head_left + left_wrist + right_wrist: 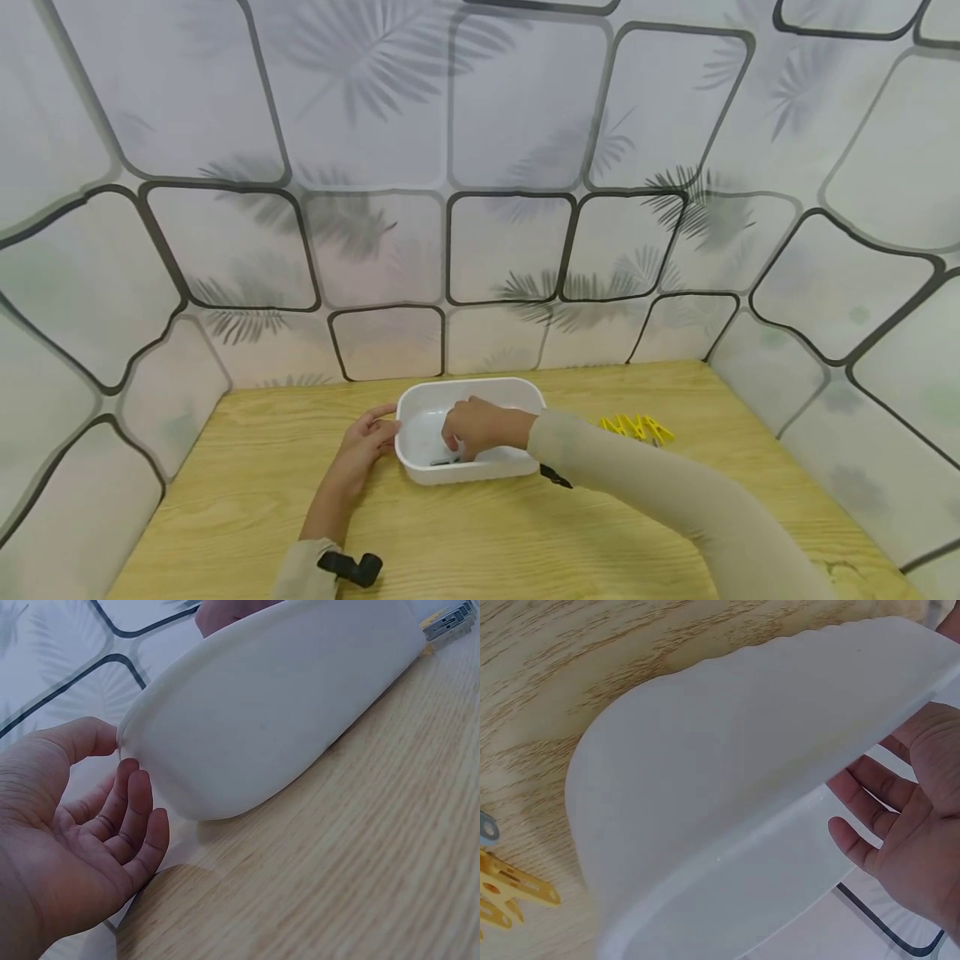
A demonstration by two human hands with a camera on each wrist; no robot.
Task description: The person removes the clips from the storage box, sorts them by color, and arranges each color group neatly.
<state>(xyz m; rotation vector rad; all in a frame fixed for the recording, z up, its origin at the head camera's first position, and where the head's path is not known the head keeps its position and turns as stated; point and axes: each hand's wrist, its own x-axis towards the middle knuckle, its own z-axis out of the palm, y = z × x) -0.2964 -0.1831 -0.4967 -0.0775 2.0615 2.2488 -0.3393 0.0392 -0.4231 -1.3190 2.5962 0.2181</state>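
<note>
A white plastic basin (pixel 468 475) stands upright on the table. My left hand (pixel 365 442) holds its left end, with thumb and fingertips at the rim in the left wrist view. My right hand (pixel 480 427) reaches down inside the basin, fingers bent toward its floor. A small dark grey piece (pixel 441 462) lies at those fingers; its kind is too small to tell. In the right wrist view the basin wall hides the right fingertips, so a hold on the piece cannot be made out.
Several yellow clothespins (pixel 637 427) lie in a row on the wooden table (pixel 480 542), right of the basin. Beside them a grey clip (pixel 450 621) shows in the left wrist view. Patterned cloth walls (pixel 390 250) close off the back and both sides.
</note>
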